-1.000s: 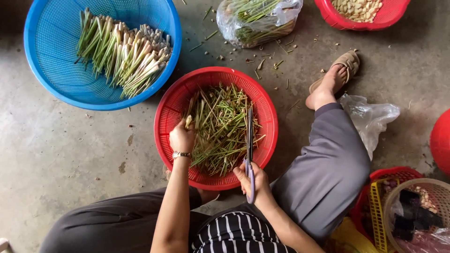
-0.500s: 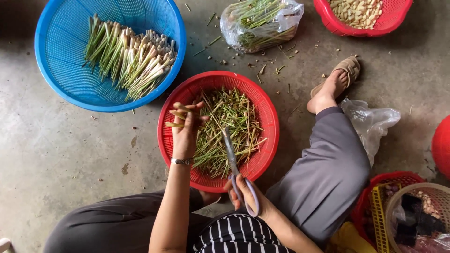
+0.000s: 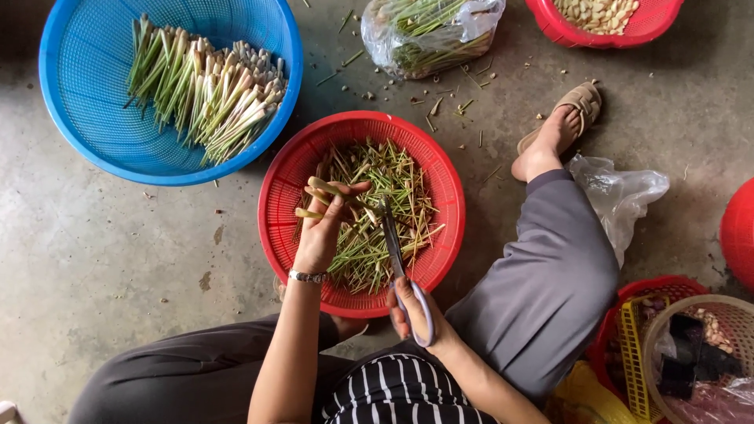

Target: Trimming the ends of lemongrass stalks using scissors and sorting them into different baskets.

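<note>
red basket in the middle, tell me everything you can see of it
The red basket is a round, shallow tub of perforated plastic, as it looks, sitting flat on the concrete floor before the seated person. It holds a loose heap of thin green and pale stalk trimmings. The left hand, gripping short stalks, and the knife in the right hand are over it.

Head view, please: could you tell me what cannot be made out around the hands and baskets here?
- Stalk in the left hand: its lower part is hidden by the fingers.
- Scissors in the right hand: handle loops partly covered by the grip.
- Red basket: its floor is buried under trimmings.
- Basket of pale pieces: cut off by the top edge.
</note>
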